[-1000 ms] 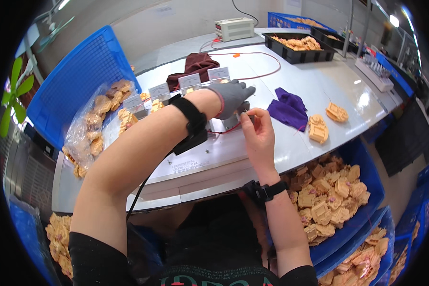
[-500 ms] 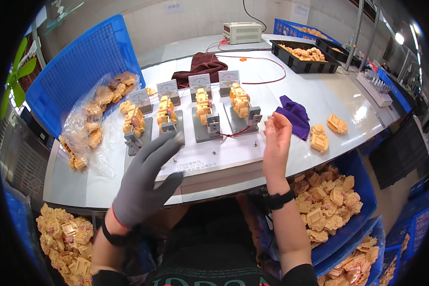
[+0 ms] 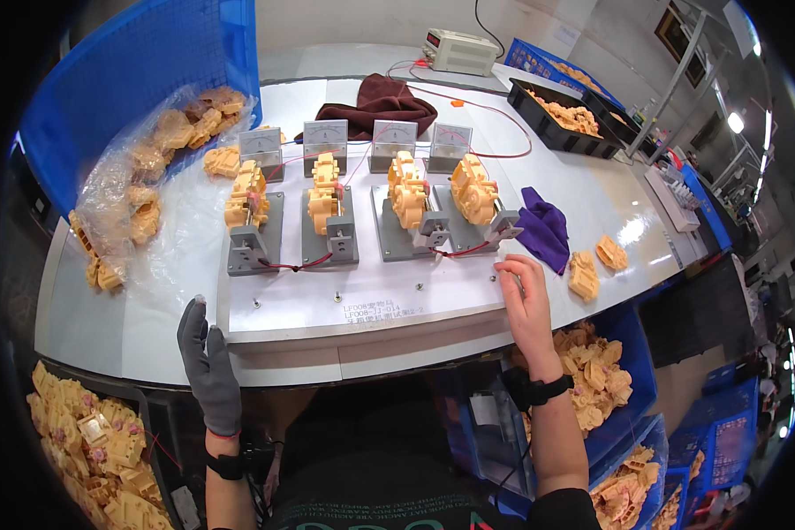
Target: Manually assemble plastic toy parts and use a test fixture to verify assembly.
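Observation:
My left hand, in a grey glove, hangs over the table's front edge with its fingers stretched out and nothing in them. Bare and also open, my right hand hovers by the front right corner of the white board. On that board stand several grey test stands, each carrying a yellow plastic gearbox. Behind them are upright analog meters. Red wires run between the front blocks. Two loose gearboxes lie to the right, one of them nearest my right hand.
A tipped blue crate with bagged gearboxes stands at the left. A purple cloth and a dark red cloth lie on the table, with a power supply behind. Bins full of gearboxes sit below the table on both sides.
My left hand has drawn back from the stands, down and left to the table edge. My right hand has dropped slightly. The view has shifted a little.

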The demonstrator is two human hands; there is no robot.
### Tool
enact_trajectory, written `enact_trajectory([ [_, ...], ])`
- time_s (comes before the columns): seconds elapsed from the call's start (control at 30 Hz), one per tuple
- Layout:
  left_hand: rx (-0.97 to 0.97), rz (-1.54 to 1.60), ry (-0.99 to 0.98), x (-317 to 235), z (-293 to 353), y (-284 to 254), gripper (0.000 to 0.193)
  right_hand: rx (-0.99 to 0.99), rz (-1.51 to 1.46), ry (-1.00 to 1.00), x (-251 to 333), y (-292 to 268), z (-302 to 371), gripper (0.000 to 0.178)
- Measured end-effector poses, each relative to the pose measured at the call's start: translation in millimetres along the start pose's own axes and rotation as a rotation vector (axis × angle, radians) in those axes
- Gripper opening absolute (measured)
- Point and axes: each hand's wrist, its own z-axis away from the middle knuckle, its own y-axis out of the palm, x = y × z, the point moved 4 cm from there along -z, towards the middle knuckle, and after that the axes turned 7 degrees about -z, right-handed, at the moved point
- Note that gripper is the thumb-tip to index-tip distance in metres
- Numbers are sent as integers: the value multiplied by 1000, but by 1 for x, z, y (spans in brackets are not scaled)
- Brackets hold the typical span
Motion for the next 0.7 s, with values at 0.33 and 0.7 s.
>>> enact_trajectory([
  [0.33, 116, 53, -63, 9, 5, 8, 42, -2, -37, 71, -4, 5, 1, 21],
  [0.7, 103, 79, -19, 15, 8, 11, 44, -30, -73, 78, -2, 8, 3, 23],
])
